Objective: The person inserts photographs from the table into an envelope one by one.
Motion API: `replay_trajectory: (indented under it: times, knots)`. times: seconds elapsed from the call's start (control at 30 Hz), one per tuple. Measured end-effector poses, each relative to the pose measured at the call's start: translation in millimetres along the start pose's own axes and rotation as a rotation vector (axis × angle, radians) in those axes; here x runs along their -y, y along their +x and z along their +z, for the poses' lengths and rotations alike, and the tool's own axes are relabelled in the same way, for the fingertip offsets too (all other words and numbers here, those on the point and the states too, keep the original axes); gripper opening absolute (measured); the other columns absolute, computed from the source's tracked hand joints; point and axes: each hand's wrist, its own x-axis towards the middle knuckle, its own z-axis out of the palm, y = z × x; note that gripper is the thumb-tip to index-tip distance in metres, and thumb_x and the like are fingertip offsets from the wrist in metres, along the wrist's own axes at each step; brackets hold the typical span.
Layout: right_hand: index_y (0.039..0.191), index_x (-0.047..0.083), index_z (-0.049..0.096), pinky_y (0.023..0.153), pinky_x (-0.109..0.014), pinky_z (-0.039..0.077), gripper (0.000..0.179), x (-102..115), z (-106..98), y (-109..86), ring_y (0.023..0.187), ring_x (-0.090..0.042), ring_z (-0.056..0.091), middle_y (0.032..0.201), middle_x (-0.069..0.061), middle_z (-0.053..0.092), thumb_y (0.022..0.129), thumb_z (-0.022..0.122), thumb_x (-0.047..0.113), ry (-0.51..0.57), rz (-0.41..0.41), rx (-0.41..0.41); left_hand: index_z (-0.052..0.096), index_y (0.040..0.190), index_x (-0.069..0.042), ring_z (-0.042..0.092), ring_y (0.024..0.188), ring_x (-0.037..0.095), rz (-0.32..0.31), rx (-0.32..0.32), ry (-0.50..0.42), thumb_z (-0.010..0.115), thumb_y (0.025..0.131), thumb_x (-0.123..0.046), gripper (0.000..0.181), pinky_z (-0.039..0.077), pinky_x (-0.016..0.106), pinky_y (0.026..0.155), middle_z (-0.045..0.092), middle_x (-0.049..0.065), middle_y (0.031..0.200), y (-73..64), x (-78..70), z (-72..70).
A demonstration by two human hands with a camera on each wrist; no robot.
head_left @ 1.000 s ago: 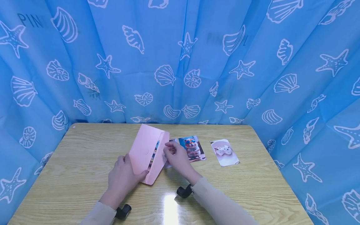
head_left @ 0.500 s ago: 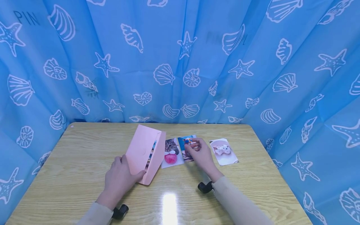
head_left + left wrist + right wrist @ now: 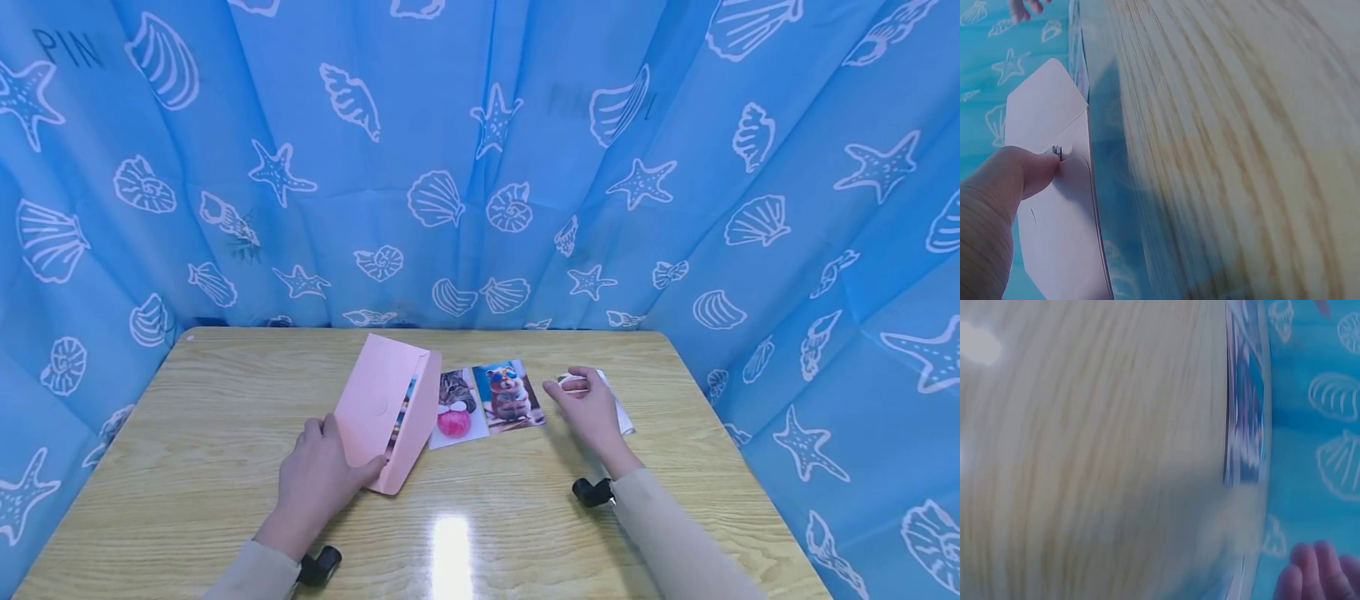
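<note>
My left hand (image 3: 318, 471) grips a pink envelope (image 3: 378, 396) by its lower left part, thumb over the opening. The envelope's flap (image 3: 417, 429) stands lifted, and colourful picture edges (image 3: 401, 417) show inside. In the left wrist view the thumb (image 3: 1038, 172) presses at the envelope's mouth. My right hand (image 3: 592, 412) is over a white photo card (image 3: 624, 417) at the right, covering most of it, fingers loosely bent with nothing between them. To its left lie a photo card of a hamster in sunglasses (image 3: 510, 400) and one of a cat with a pink ball (image 3: 455, 412).
The wooden table (image 3: 225, 392) has its back edge against a blue curtain (image 3: 480, 167) printed with shells and starfish. Black camera mounts (image 3: 592, 492) sit at both wrists. A bright light reflection (image 3: 452, 554) lies on the tabletop near the front.
My right hand has moved right from the envelope's flap, across the cat and hamster cards, to the white card. The left hand keeps its grip on the envelope.
</note>
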Motion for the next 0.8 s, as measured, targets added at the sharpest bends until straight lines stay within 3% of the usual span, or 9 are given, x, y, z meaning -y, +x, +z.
replay_trajectory:
  times: [0.3,0.57,0.8]
  knots:
    - [0.141,0.007,0.042,0.086,-0.042,0.045,0.087,-25.9,-29.9,12.0,0.106,-0.028,0.053,0.118,-0.013,0.055,0.079,0.069,0.062,-0.065,0.111,-0.004,0.041,0.131,0.017,0.054,0.088,0.035,-0.012,0.000,0.003,0.071,0.067,-0.071,0.113,0.052,0.050,0.065,0.048,0.029,0.109,-0.2,2.3,-0.3]
    - [0.144,-0.002,0.033,0.098,-0.049,0.039,0.097,-38.6,-41.0,17.5,0.121,-0.037,0.044,0.134,-0.025,0.045,0.079,0.070,0.060,-0.108,0.202,0.002,0.043,0.130,0.016,0.054,0.087,0.034,-0.008,0.000,0.007,0.071,0.066,-0.073,0.112,0.052,0.050,0.064,0.049,0.028,0.108,1.0,4.0,0.0]
    - [0.145,-0.004,0.031,0.096,-0.054,0.035,0.102,-44.1,-41.5,20.7,0.121,-0.045,0.041,0.137,-0.031,0.043,0.077,0.072,0.060,-0.288,0.236,-0.007,0.043,0.130,0.016,0.054,0.087,0.034,-0.013,0.005,0.006,0.071,0.066,-0.072,0.112,0.052,0.050,0.065,0.049,0.028,0.108,1.4,4.6,-0.7]
